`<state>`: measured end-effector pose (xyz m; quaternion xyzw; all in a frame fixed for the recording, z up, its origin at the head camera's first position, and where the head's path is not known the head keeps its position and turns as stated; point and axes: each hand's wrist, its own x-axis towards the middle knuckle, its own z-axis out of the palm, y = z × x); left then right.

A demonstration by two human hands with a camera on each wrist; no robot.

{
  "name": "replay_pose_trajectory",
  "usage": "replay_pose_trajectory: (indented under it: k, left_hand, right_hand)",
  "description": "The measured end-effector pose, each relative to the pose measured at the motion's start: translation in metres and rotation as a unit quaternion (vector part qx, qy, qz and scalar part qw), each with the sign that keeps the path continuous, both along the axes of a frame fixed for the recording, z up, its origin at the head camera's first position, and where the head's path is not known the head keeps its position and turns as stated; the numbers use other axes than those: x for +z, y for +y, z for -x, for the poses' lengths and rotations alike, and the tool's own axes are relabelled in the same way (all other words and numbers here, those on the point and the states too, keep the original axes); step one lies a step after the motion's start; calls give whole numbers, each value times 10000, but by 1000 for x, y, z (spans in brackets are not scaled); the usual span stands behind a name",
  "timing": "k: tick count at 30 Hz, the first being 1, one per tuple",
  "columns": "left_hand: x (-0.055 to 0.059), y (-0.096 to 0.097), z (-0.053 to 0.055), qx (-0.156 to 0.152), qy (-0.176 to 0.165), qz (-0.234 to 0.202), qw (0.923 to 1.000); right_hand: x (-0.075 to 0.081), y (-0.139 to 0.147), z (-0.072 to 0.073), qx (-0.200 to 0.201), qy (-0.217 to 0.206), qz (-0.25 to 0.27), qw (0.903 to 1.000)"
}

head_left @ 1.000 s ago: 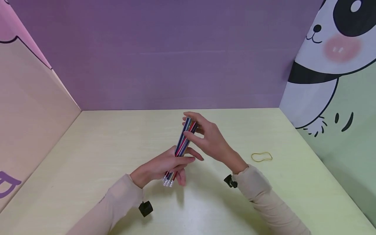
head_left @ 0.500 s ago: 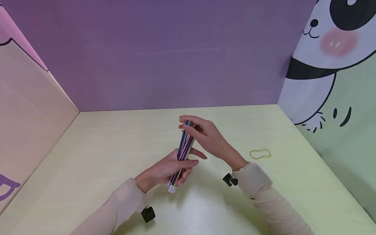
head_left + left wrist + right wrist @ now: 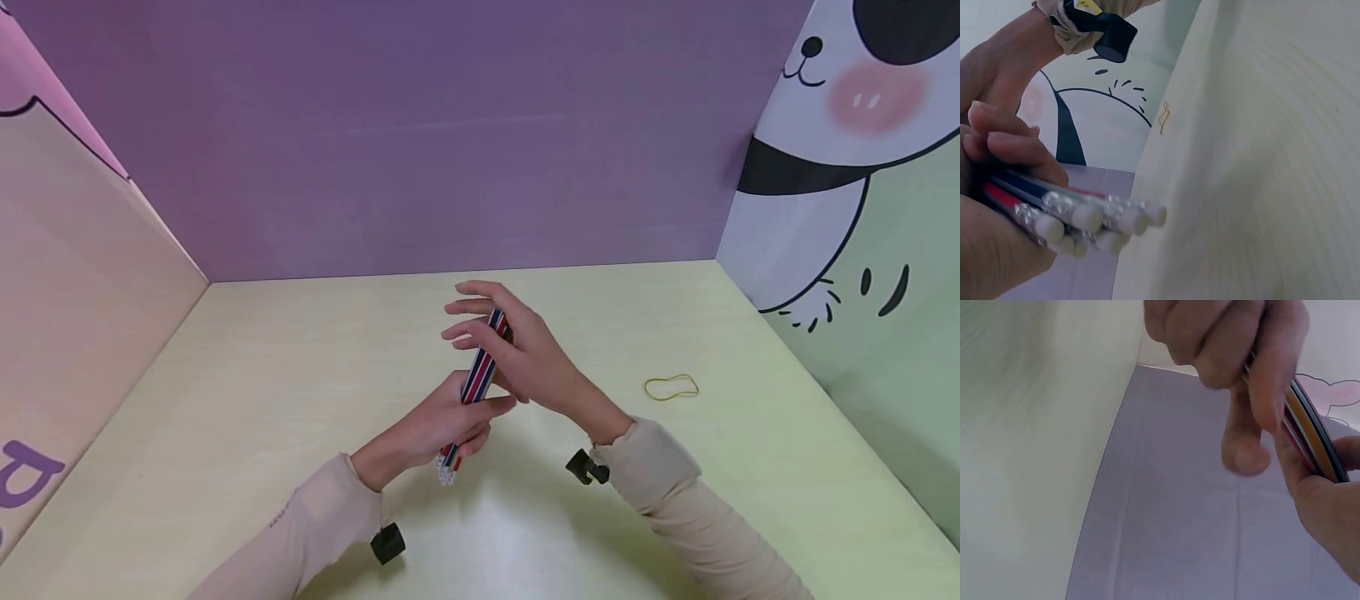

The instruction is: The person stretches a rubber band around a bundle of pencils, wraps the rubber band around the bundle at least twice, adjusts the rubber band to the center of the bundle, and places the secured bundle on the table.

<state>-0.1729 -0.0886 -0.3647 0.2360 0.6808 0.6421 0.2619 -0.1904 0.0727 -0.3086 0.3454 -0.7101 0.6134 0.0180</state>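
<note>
Now our left hand (image 3: 441,418) grips pencils (image 3: 480,375), erasers (image 3: 1088,218) below it; our right hand (image 3: 527,354), spread loosely, around their upper ends; yellow band (image 3: 670,397) right of it.

A yellow band (image 3: 662,400) lies on the table (image 3: 225,392).

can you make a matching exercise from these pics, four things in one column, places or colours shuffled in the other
Column one:
1. left hand
2. right hand
3. yellow band
4. back wall

Column two:
a. purple
b. on the table, apart from both hands
c. gripping the pencils near their white erasers
d. at the pencils' other end

Pairs: 1-c, 2-d, 3-b, 4-a
</note>
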Motion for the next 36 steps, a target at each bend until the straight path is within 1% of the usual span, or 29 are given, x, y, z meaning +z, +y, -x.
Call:
replay_pose_trajectory:
  k: [2, 3, 4, 6, 8, 11, 14, 17, 22, 27, 29, 32, 34, 36]
  left_hand:
    - [-1, -1, 0, -143, -5, 106, 9998]
    - [-1, -1, 0, -220, -22, 166, 9996]
    - [-1, -2, 0, -272, -58, 222, 9994]
    - [-1, -5, 0, -326, -75, 362, 9988]
    - [-1, -7, 1, -317, -59, 489, 9983]
    - [-1, -11, 4, -261, 65, 700, 9972]
    - [-1, -15, 6, -236, 203, 913, 9953]
    - [0, -19, 7, -270, 233, 937, 9950]
    - [1, -22, 11, -225, 103, 692, 9973]
    - [-2, -24, 14, -228, 50, 305, 9993]
    - [-4, -23, 15, -293, 74, 203, 9993]
    - [-6, -23, 16, -381, 136, 173, 9990]
    - [-7, -22, 15, -380, 198, 246, 9988]
    - [-5, -22, 14, -295, 268, 335, 9986]
  right_hand:
    - [0, 1, 1, -229, 249, -209, 9992]
    - [0, 2, 2, -344, 412, -411, 9977]
    - [1, 4, 2, -441, 577, -670, 9951]
    - [0, 7, 4, -572, 915, -1223, 9866]
    - [0, 10, 6, -508, 1080, -1679, 9786]
    - [-2, 11, 9, -133, 1054, -1995, 9741]
    - [-5, 11, 11, 224, 843, -1990, 9761]
    - [-8, 11, 13, 308, 616, -1894, 9795]
    - [-8, 15, 17, 245, 30, -1458, 9890]
    - [-7, 20, 17, 316, -403, -1241, 9909]
    - [-7, 18, 16, 403, -436, -1082, 9924]
    - [-8, 12, 12, 512, -312, -778, 9952]
    - [-8, 9, 9, 452, -83, -750, 9961]
    - [-9, 7, 7, 205, 293, -969, 9947]
